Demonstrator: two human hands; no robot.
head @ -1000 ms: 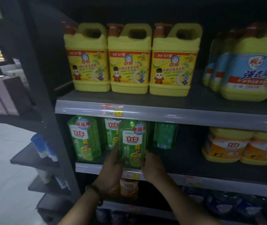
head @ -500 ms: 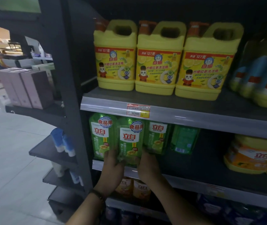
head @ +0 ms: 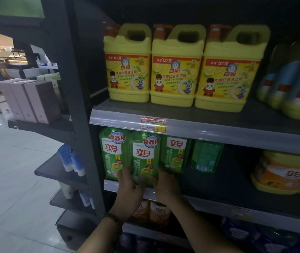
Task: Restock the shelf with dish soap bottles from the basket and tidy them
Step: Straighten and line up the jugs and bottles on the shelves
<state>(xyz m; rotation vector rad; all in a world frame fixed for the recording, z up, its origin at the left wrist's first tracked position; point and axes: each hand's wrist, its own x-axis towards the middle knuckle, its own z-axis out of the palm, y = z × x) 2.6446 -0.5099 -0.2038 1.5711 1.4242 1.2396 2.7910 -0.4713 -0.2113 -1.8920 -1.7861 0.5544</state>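
Observation:
A green dish soap bottle (head: 145, 157) stands at the front edge of the middle shelf (head: 218, 205). My left hand (head: 130, 189) grips its lower left side and my right hand (head: 165, 185) grips its lower right side. Another green bottle (head: 111, 152) stands right beside it on the left. Two more green bottles (head: 174, 154) (head: 206, 156) stand to the right and further back, the rightmost one showing its back label. The basket is out of view.
Three yellow jugs (head: 173, 70) fill the upper shelf, with blue-labelled jugs (head: 291, 88) to their right. Orange-labelled jugs (head: 284, 174) sit on the middle shelf's right. Dark shelf space lies between the green bottles and these. A side rack (head: 59, 170) holds small blue-and-white bottles.
The view swung left, so the shelf now sits further right. Both hands slid the held green bottle left, up against the leftmost bottle.

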